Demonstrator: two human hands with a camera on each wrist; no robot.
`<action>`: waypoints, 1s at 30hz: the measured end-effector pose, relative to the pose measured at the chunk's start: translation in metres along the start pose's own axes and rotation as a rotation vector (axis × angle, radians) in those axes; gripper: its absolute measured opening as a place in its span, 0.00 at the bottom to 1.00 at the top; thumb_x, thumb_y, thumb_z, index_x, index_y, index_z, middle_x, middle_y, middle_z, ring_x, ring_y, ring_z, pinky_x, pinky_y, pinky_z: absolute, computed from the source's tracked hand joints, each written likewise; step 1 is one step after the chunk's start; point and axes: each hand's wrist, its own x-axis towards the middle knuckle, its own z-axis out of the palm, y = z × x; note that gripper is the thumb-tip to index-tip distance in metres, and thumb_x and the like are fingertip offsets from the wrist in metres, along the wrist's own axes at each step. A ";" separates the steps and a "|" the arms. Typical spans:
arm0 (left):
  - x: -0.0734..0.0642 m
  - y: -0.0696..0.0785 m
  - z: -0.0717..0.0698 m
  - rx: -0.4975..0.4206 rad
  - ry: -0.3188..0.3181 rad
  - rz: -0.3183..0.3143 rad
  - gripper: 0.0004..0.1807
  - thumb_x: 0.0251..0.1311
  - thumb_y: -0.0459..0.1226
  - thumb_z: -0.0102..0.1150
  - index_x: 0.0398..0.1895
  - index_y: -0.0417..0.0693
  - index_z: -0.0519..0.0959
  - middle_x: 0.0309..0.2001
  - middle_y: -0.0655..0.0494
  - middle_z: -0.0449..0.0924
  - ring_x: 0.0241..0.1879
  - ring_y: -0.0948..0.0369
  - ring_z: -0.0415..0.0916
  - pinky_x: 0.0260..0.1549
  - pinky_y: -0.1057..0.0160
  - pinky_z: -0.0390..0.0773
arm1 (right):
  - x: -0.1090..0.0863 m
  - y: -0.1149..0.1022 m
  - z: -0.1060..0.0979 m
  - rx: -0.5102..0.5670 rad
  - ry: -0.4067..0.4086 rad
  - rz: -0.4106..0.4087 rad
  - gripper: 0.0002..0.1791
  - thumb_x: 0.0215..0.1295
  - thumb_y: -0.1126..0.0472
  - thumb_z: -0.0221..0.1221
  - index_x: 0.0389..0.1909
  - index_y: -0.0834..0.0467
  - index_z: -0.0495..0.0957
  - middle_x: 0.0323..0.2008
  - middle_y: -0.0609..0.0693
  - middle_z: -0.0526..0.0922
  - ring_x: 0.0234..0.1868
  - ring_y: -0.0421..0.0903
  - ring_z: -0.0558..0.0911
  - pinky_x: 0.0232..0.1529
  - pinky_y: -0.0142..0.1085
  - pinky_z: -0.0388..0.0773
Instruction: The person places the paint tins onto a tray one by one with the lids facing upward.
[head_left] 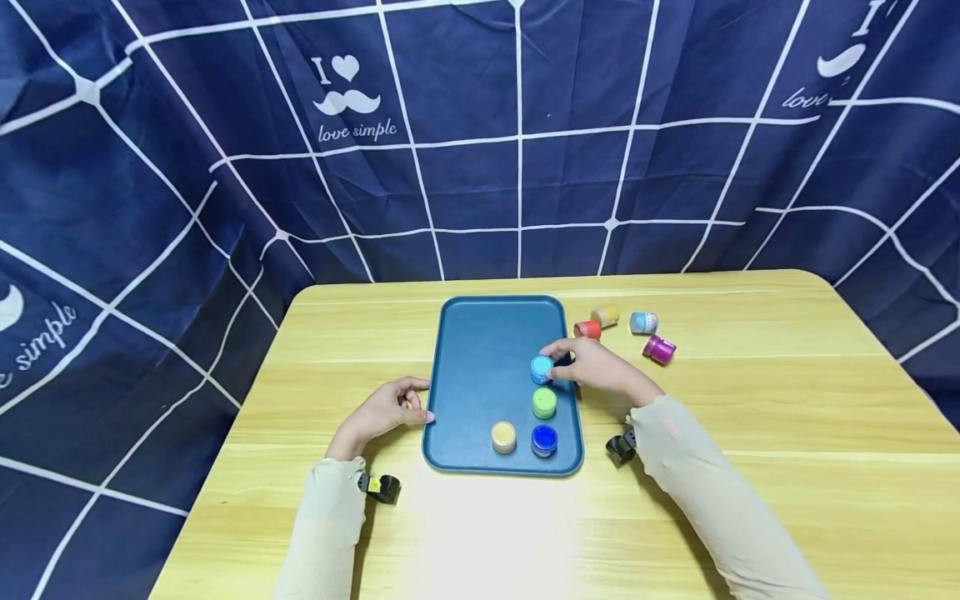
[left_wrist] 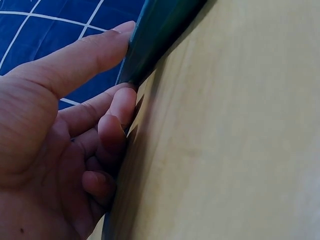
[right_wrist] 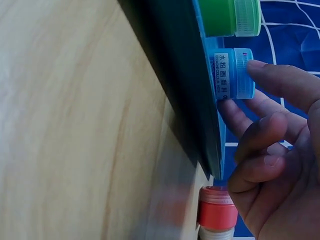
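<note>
A light blue paint jar (head_left: 542, 368) stands upright on the blue tray (head_left: 480, 342), near its right edge. My right hand (head_left: 596, 365) pinches this jar between thumb and fingers; the right wrist view shows the thumb at its lid (right_wrist: 244, 75). Toward me from it stand a green jar (head_left: 544, 403) and a dark blue jar (head_left: 544, 440), with a pale yellow jar (head_left: 504, 437) left of the dark blue one. At the tray's left rim, my left hand (head_left: 386, 408) touches the edge with thumb and index finger, the other fingers loosely bent (left_wrist: 112, 132).
Beyond the tray's right side lie a red jar (head_left: 587, 330), a yellow jar (head_left: 606, 315), a light blue and white jar (head_left: 643, 322) and a purple jar (head_left: 660, 349). A dark blue patterned cloth (head_left: 465, 183) hangs behind the wooden table (head_left: 720, 383).
</note>
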 end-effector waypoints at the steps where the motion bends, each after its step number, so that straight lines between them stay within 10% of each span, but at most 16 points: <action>1: 0.000 -0.001 0.000 0.000 0.000 -0.001 0.32 0.55 0.30 0.65 0.63 0.27 0.66 0.30 0.53 0.71 0.30 0.59 0.65 0.32 0.68 0.66 | 0.000 0.000 0.000 -0.004 -0.001 0.001 0.22 0.63 0.58 0.61 0.57 0.63 0.76 0.48 0.59 0.79 0.47 0.50 0.76 0.49 0.41 0.72; 13: 0.015 -0.033 -0.002 0.025 0.021 -0.007 0.34 0.55 0.32 0.66 0.64 0.29 0.65 0.30 0.55 0.71 0.30 0.60 0.64 0.31 0.68 0.66 | -0.002 -0.012 -0.034 -0.019 0.099 -0.020 0.24 0.65 0.58 0.60 0.59 0.65 0.73 0.48 0.60 0.82 0.46 0.54 0.78 0.44 0.41 0.75; 23: 0.004 -0.004 -0.002 0.010 0.007 0.019 0.32 0.55 0.30 0.65 0.62 0.26 0.67 0.29 0.54 0.72 0.30 0.60 0.66 0.32 0.69 0.67 | -0.011 -0.010 -0.083 -0.025 0.169 0.077 0.24 0.66 0.56 0.59 0.61 0.61 0.72 0.51 0.62 0.79 0.24 0.45 0.73 0.28 0.35 0.74; 30: 0.003 -0.002 -0.002 0.008 0.002 0.008 0.32 0.55 0.30 0.65 0.62 0.27 0.67 0.30 0.54 0.71 0.30 0.59 0.65 0.33 0.68 0.67 | -0.018 0.000 -0.104 -0.130 0.220 0.075 0.27 0.65 0.55 0.60 0.61 0.63 0.71 0.53 0.65 0.77 0.34 0.52 0.76 0.31 0.36 0.72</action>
